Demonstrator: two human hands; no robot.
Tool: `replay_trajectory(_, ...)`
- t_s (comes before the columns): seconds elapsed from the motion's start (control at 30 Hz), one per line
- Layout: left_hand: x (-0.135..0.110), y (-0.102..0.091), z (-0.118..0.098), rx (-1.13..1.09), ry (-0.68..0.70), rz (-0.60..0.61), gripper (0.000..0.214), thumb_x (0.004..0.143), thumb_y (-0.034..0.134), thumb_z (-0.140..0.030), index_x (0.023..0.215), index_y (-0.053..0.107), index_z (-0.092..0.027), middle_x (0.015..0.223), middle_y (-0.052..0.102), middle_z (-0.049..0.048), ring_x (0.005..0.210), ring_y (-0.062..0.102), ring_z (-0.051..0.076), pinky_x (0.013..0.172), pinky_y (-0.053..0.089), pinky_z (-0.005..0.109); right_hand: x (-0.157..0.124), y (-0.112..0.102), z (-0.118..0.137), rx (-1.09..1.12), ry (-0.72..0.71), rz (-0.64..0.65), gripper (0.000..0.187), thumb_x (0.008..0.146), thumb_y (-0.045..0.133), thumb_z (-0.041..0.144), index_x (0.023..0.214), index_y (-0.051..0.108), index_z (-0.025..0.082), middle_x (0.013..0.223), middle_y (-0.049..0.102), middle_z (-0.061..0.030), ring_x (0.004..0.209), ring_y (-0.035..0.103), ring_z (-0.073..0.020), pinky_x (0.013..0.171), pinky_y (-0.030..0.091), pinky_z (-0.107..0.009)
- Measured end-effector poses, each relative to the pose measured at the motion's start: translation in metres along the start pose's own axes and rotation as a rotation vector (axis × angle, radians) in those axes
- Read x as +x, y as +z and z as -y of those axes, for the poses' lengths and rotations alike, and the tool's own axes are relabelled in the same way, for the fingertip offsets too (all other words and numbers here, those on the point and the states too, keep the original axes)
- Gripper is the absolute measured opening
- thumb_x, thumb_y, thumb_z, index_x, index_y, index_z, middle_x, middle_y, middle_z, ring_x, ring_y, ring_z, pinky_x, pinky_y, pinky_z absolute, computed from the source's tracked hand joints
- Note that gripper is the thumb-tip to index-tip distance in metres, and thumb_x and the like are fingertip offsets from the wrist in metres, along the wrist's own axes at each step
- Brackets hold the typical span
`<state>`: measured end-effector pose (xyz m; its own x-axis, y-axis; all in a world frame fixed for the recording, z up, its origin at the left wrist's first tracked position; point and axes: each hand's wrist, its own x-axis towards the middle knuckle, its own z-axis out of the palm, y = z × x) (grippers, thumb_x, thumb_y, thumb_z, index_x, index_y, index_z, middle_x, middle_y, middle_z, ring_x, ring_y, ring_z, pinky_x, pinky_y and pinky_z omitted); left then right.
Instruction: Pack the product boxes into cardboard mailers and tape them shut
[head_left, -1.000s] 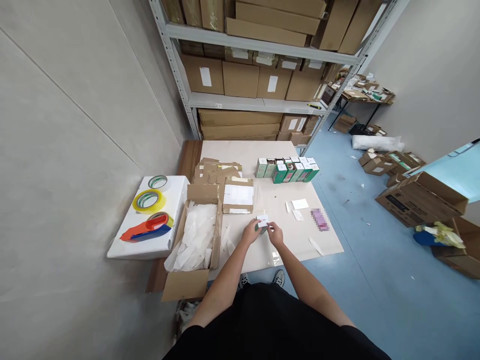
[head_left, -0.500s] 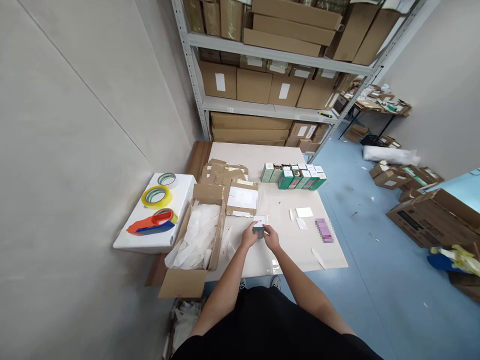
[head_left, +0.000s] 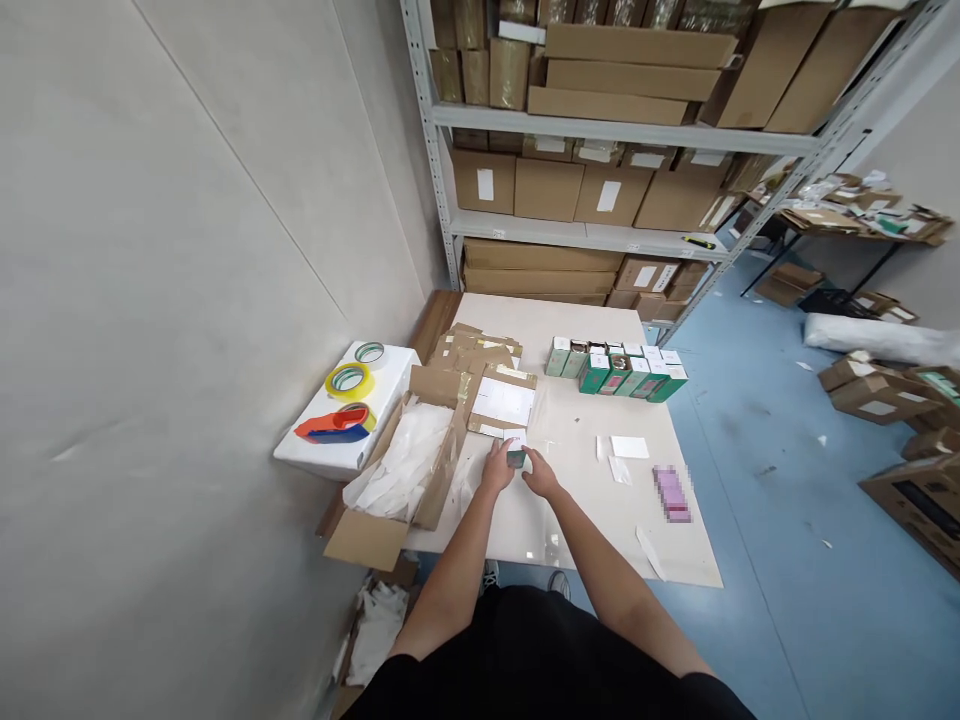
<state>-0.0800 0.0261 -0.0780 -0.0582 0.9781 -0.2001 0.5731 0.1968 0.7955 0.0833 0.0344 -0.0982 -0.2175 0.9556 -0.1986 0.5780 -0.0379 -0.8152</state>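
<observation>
A small green-and-white carton (head_left: 516, 457) is held above the table, its white top or flap facing up. My left hand (head_left: 496, 468) is closed around the carton's left side. My right hand (head_left: 540, 476) has its fingers bent against the carton's right edge; the fingertips are small and partly hidden. Just beyond the hands lies a flattened cardboard piece with a white sheet (head_left: 504, 400). To the left stands an open cardboard box (head_left: 436, 490) with white wrapping material (head_left: 409, 455) inside.
Several green-and-white cartons (head_left: 634, 376) stand in rows at the back right. White paper pieces (head_left: 628, 447) and a blurred pink item (head_left: 672, 495) lie on the right. Tape rolls (head_left: 349, 381) and a tape dispenser (head_left: 335, 425) rest on a white block. Shelving (head_left: 585, 232) rises behind.
The view has shifted, so the table and shelves appear farther right. My hands stay at the carton, with the right hand's fingers slightly shifted at its edge.
</observation>
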Motion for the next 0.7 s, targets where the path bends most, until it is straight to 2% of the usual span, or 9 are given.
replay_trajectory(0.07,-0.005,0.003,-0.012,-0.009,0.0,-0.09,0.072,0.077,0.064,-0.007,0.146,0.055,-0.024,0.166,0.034,0.0164,0.147,0.042,0.037,0.117,0.038,0.052,-0.002,-0.01,0.0,0.013,-0.045,-0.029,0.074,0.073,0.06,0.01,0.146,0.054,0.021,0.151,0.054,-0.012,0.14,0.052,-0.028,0.117,0.044,-0.047)
replay_trajectory(0.13,-0.011,0.004,-0.022,-0.096,0.04,-0.186,0.07,0.08,0.065,-0.01,0.147,0.054,-0.023,0.163,0.04,0.016,0.149,0.04,0.035,0.12,0.036,0.05,-0.004,-0.021,0.001,0.04,-0.114,-0.085,0.068,0.077,0.058,0.014,0.144,0.055,0.022,0.149,0.057,-0.0107,0.137,0.055,-0.027,0.116,0.045,-0.047)
replay_trajectory(0.2,-0.017,0.004,-0.029,-0.245,0.048,-0.251,0.071,0.082,0.066,-0.015,0.151,0.049,-0.024,0.156,0.049,0.0144,0.142,0.048,0.031,0.117,0.04,0.047,-0.006,-0.03,0.005,0.074,-0.179,-0.148,0.06,0.08,0.056,0.017,0.141,0.058,0.023,0.143,0.061,-0.01,0.131,0.059,-0.0269,0.113,0.048,-0.048)
replay_trajectory(0.3,-0.027,-0.001,-0.035,-0.473,-0.016,-0.288,0.07,0.085,0.067,-0.023,0.152,0.046,-0.024,0.143,0.061,0.0146,0.125,0.062,0.028,0.106,0.05,0.045,-0.012,-0.038,0.012,0.126,-0.236,-0.214,0.052,0.085,0.053,0.021,0.136,0.061,0.021,0.136,0.065,-0.0116,0.123,0.063,-0.0276,0.105,0.052,-0.047)
replay_trajectory(0.37,-0.037,-0.006,-0.037,-0.541,-0.043,-0.323,0.058,0.085,0.068,-0.028,0.142,0.056,-0.022,0.138,0.063,0.0155,0.124,0.063,0.028,0.105,0.05,0.045,-0.018,-0.039,0.015,0.156,-0.259,-0.229,0.05,0.086,0.052,0.023,0.135,0.061,0.021,0.134,0.066,-0.0123,0.118,0.065,-0.0273,0.101,0.054,-0.046)
replay_trajectory(0.47,-0.053,-0.015,-0.037,-0.534,-0.019,-0.417,0.043,0.084,0.071,-0.032,0.126,0.066,-0.022,0.138,0.063,0.0141,0.133,0.057,0.03,0.108,0.047,0.046,-0.031,-0.036,0.016,0.171,-0.278,-0.222,0.045,0.084,0.051,0.022,0.127,0.063,0.021,0.128,0.068,-0.0118,0.114,0.065,-0.0268,0.096,0.055,-0.044)
replay_trajectory(0.6,-0.072,-0.026,-0.034,-0.588,-0.013,-0.505,0.045,0.085,0.072,-0.037,0.127,0.065,-0.023,0.141,0.061,0.0134,0.135,0.055,0.029,0.106,0.049,0.044,-0.043,-0.032,0.02,0.158,-0.302,-0.184,0.031,0.081,0.05,0.021,0.108,0.066,0.022,0.114,0.071,-0.0093,0.109,0.066,-0.0261,0.094,0.055,-0.043)
replay_trajectory(0.7,-0.077,-0.039,-0.034,-0.635,0.012,-0.529,0.049,0.086,0.071,-0.039,0.132,0.062,-0.023,0.144,0.06,0.0143,0.135,0.055,0.029,0.107,0.049,0.044,-0.04,-0.028,0.034,0.139,-0.348,-0.167,0.028,0.082,0.052,0.023,0.106,0.065,0.022,0.114,0.071,-0.0085,0.107,0.067,-0.0251,0.092,0.056,-0.042)
